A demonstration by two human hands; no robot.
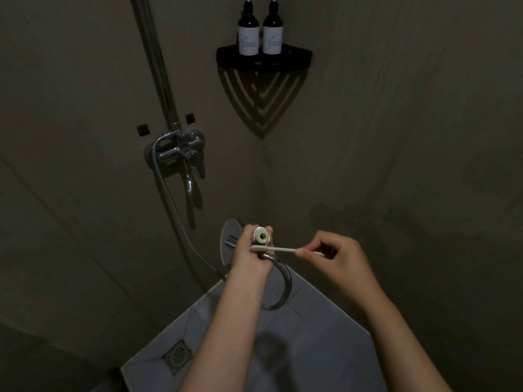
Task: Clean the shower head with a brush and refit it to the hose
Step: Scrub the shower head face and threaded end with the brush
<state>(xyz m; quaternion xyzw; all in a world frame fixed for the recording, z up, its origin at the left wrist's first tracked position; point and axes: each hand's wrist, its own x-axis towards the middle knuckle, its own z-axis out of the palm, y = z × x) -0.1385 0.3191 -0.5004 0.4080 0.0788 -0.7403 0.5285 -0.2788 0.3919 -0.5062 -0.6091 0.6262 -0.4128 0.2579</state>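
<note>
My left hand (250, 251) grips the handle of the grey shower head (229, 239), whose open threaded end (261, 236) points up at me while its round face sticks out to the left behind my fingers. The same hand also traps the end of the metal hose (283, 290), which loops down and back to the mixer tap (181, 149). My right hand (332, 254) pinches the handle of a pale brush (278, 249). The brush lies level, its head resting against my left fingers just below the threaded end.
A riser pipe (155, 60) runs up the wall above the tap. A black corner shelf (263, 56) holds two dark bottles (260, 32) at the top. The tiled floor (325, 349) has a square drain (177, 356) at the lower left.
</note>
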